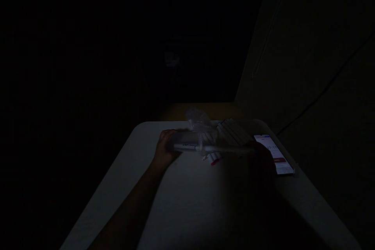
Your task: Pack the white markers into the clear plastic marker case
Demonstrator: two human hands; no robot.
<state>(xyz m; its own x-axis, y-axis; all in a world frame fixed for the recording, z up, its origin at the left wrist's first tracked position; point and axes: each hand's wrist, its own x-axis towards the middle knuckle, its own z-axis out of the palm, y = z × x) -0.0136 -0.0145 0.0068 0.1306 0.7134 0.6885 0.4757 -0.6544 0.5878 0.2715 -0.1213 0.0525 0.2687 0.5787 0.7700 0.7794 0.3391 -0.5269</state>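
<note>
My left hand [164, 148] is wrapped round the far end of a clear plastic container [187, 139] lying sideways above the table. Inside it a slim white marker [184, 147] with dark print shows through the wall. My right hand [260, 160], very dark, is closed round the right end of another long white marker [228, 149], whose left tip is at the container's mouth. Whether that tip is inside I cannot tell. Just below the mouth, white markers with pink ends [215, 160] show partly. The fingers of my right hand are mostly lost in shadow.
Behind the container a crumpled clear plastic bag [198, 119] rests on the white table [187, 199]. Several white markers [234, 131] lie side by side to its right. A lit phone [275, 154] lies near the right edge. A dark cable [319, 95] runs along the wall.
</note>
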